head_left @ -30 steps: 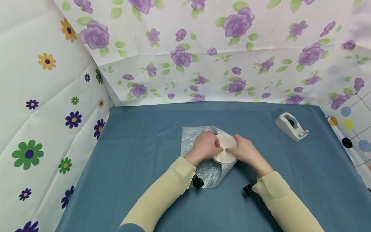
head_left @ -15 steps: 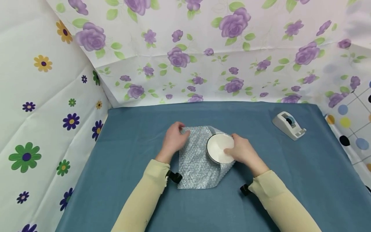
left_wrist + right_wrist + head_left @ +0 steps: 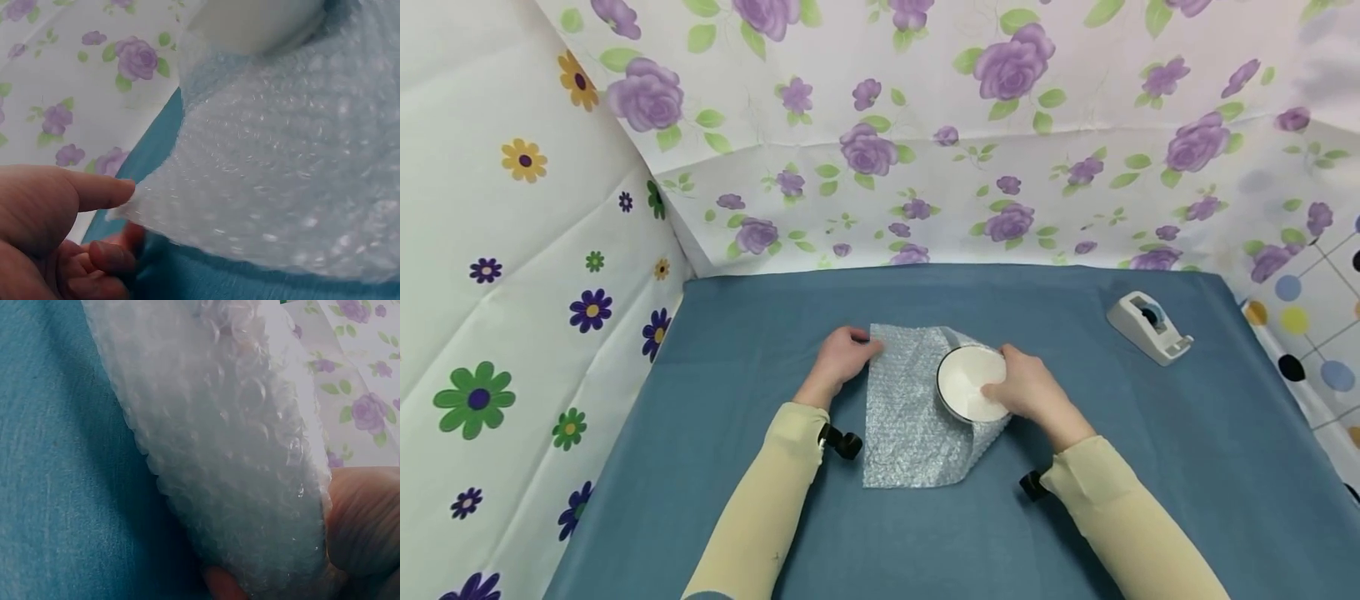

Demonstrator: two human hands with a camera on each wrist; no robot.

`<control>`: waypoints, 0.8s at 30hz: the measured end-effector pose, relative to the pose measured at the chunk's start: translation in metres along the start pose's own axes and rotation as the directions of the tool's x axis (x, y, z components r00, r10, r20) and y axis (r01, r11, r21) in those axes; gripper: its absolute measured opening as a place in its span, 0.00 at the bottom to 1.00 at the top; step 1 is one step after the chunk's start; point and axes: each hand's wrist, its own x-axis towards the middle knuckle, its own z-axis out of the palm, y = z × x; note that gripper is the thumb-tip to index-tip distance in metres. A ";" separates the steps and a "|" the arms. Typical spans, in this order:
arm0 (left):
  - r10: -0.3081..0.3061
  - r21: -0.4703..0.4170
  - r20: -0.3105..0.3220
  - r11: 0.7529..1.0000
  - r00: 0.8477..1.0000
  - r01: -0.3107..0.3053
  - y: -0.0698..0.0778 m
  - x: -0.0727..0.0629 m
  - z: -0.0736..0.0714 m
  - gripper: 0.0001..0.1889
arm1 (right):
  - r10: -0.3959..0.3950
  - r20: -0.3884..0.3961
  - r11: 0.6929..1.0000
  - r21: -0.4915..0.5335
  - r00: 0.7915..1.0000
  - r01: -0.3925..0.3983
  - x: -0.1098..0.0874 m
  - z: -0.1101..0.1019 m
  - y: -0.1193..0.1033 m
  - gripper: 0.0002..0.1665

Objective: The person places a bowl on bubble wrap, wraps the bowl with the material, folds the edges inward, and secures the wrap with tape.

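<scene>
A white bowl (image 3: 961, 379) with a dark rim stands on a sheet of bubble wrap (image 3: 902, 429), whose right part is folded up against the bowl's outside. My right hand (image 3: 1036, 390) grips the bowl at its right side, thumb over the rim, with the wrap between fingers and wall. In the right wrist view, bubble wrap (image 3: 219, 437) covers the bowl's side. At the sheet's far left corner, my left hand (image 3: 841, 360) pinches the wrap. The left wrist view shows that corner between the thumb and fingers (image 3: 112, 256), slightly raised off the cloth.
A white tape dispenser (image 3: 1150, 327) stands at the back right of the blue cloth-covered table (image 3: 760, 333). Flower-patterned sheets (image 3: 820, 142) hang behind and at the left. A black wrist camera (image 3: 848, 446) sits on the left wrist, another on the right.
My left hand has left the bowl's inside, moved left and taken hold of the bubble wrap's far left corner. The right hand keeps its hold on the bowl.
</scene>
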 end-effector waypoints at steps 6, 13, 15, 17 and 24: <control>0.132 -0.142 -0.033 0.981 0.991 -0.135 -0.006 0.004 0.007 0.14 | 0.005 0.008 1.000 0.004 1.000 -0.005 0.002 0.003 0.002 0.48; 0.289 -0.231 -0.101 0.924 0.952 -0.305 0.005 -0.005 0.016 0.09 | 0.008 0.006 1.000 -0.005 1.000 -0.008 0.004 0.001 0.001 0.48; 0.319 -0.249 -0.118 0.907 0.941 -0.339 0.009 -0.008 0.018 0.09 | 0.009 0.008 1.000 -0.003 1.000 -0.009 0.004 0.001 0.001 0.47; 0.359 -0.243 -0.134 0.892 0.924 -0.382 0.013 -0.010 0.020 0.09 | 0.008 0.009 1.000 -0.001 1.000 -0.008 0.004 0.001 0.001 0.47; 0.542 -0.138 -0.087 0.824 0.836 -0.549 0.027 -0.023 0.029 0.07 | 0.003 0.002 1.000 -0.009 1.000 -0.003 0.004 0.002 0.001 0.46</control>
